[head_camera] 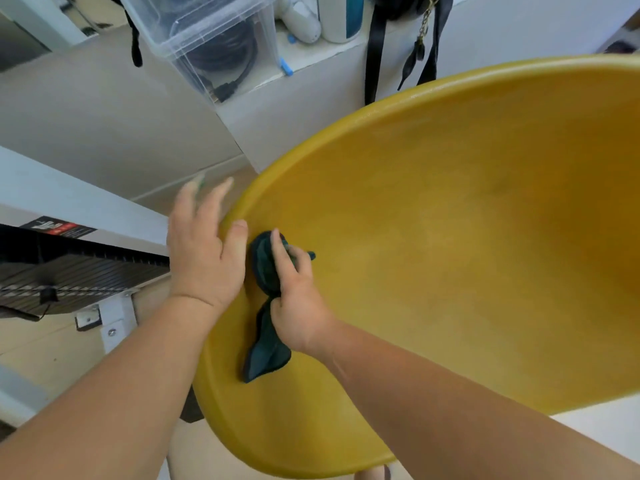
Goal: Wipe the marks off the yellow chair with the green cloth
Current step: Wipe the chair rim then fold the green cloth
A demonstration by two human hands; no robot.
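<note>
Yellow plastic chair (450,237) is steadied by straight-fingered left hand (201,251); right hand (298,299) pinches bunched dark green cloth (266,358), perhaps loosely enough to slip.

Bunched green cloth (265,268) lies on the yellow chair (450,237) near its rim.

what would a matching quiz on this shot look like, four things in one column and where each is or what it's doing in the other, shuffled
Things:
1. left hand
2. right hand
3. green cloth
4. clear box

States:
a. holds coiled black cables, up by the wall
b. bunched against the yellow chair, tail trailing loose
c. rests on the chair's rim, fingers straight
d. grips the cloth

Pairs: 1-c, 2-d, 3-b, 4-a
</note>
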